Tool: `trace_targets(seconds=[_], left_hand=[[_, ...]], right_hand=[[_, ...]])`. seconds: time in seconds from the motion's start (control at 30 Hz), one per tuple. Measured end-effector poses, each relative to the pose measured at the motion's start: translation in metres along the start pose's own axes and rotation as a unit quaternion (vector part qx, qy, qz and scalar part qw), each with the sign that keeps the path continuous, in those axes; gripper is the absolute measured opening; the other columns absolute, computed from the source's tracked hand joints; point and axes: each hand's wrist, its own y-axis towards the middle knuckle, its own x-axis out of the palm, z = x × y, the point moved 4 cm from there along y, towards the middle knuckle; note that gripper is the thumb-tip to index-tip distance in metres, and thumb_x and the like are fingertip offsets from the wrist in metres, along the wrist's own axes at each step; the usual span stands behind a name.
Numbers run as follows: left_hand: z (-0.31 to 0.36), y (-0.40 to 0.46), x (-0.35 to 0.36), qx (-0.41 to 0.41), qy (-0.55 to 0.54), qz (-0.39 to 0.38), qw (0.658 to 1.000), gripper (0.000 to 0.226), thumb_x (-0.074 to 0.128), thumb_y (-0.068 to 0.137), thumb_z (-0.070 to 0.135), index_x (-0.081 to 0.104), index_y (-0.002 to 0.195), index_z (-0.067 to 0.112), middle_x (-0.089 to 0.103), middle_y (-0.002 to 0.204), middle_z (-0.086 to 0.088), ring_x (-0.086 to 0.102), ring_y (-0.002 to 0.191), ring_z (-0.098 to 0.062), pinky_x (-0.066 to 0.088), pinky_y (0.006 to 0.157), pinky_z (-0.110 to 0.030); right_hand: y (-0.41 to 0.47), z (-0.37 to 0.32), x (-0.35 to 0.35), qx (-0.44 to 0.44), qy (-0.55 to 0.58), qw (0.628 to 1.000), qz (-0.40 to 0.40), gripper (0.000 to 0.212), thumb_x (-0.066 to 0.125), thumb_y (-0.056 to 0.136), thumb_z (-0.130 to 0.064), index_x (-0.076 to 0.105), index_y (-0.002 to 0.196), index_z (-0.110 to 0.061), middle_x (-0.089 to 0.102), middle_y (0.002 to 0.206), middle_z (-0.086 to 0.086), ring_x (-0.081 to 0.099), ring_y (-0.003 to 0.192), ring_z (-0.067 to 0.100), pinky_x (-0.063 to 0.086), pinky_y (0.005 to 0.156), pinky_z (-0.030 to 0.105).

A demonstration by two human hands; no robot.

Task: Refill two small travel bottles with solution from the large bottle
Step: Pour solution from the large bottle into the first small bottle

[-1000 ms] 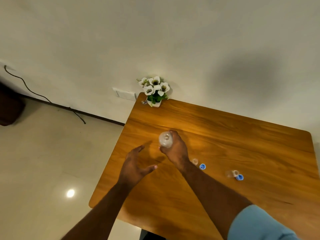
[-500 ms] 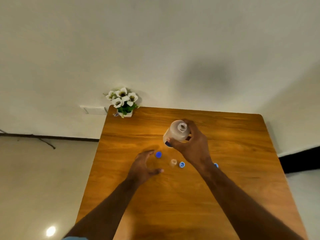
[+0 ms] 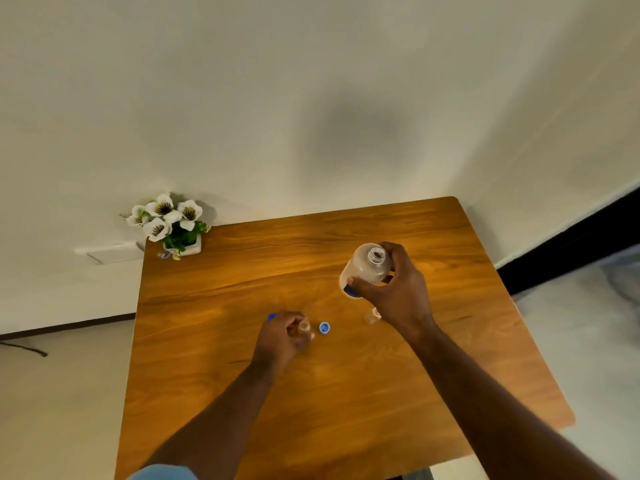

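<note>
The desk (image 3: 346, 393) filled the lower half of the view, with a pot of white flowers (image 3: 175, 225) at its eleven o'clock corner. Over the past second the camera had swung so the desk sat squarer in view.

The right hand (image 3: 398, 296) gripped the large bottle (image 3: 363, 268), uncapped and mouth up, carried across from near the desk's middle to about one o'clock of centre. How full it was could not be told.

The left hand (image 3: 282, 337), which had hovered with fingers spread half a second earlier, had closed its fingers round one small bottle (image 3: 304, 327) just left of centre, its mouth open. That likely meant the first refill was about to begin: receiver steadied, source lifted, nothing yet poured.

The second small bottle (image 3: 372, 316) stood partly hidden just at the right wrist. One blue cap (image 3: 324, 328) lay at three o'clock of the left hand; another blue piece (image 3: 271, 317) peeked out at ten o'clock of it.
</note>
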Motion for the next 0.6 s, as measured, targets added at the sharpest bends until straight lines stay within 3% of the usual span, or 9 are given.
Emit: trace_targets(seconds=[0.13, 0.33, 0.43, 0.6], left_hand=[[0.021, 0.001, -0.016, 0.006, -0.050, 0.024, 0.998, 0.041, 0.083, 0.081, 0.028, 0.070, 0.120, 0.024, 0.069, 0.113, 0.011, 0.064, 0.107, -0.009, 0.053, 0.083, -0.020], [0.093, 0.003, -0.070, 0.065, -0.251, 0.077, 0.963, 0.039, 0.087, 0.076, 0.021, 0.075, 0.113, 0.015, 0.077, 0.108, 0.000, 0.071, 0.104, -0.017, 0.059, 0.080, -0.025], [0.148, -0.006, -0.107, 0.123, -0.336, 0.073, 0.931, 0.044, 0.086, 0.073, 0.020, 0.074, 0.115, 0.012, 0.078, 0.108, -0.008, 0.073, 0.103, -0.027, 0.062, 0.080, -0.038], [0.252, -0.036, -0.169, 0.210, -0.350, 0.096, 0.908, 0.038, 0.085, 0.075, 0.008, 0.075, 0.111, 0.008, 0.079, 0.100, -0.008, 0.076, 0.093, -0.026, 0.063, 0.082, -0.051]], right_hand=[[0.002, -0.010, -0.001, -0.003, 0.011, 1.000, 0.003, 0.076, 0.087, 0.068, -0.039, 0.047, 0.132, -0.031, 0.058, 0.118, -0.015, 0.058, 0.105, 0.009, 0.050, 0.071, 0.012], [0.010, -0.055, -0.021, -0.046, 0.096, 0.994, 0.036, 0.070, 0.087, 0.069, -0.038, 0.049, 0.128, -0.038, 0.058, 0.122, -0.015, 0.060, 0.109, 0.011, 0.059, 0.081, 0.026], [0.019, -0.090, -0.042, -0.091, 0.127, 0.987, 0.040, 0.070, 0.088, 0.070, -0.032, 0.049, 0.129, -0.035, 0.058, 0.122, -0.011, 0.061, 0.107, 0.010, 0.058, 0.079, 0.022], [0.037, -0.160, -0.091, -0.177, 0.124, 0.976, 0.013, 0.064, 0.084, 0.076, -0.025, 0.047, 0.128, -0.033, 0.061, 0.118, -0.011, 0.063, 0.102, 0.013, 0.051, 0.078, 0.018]])
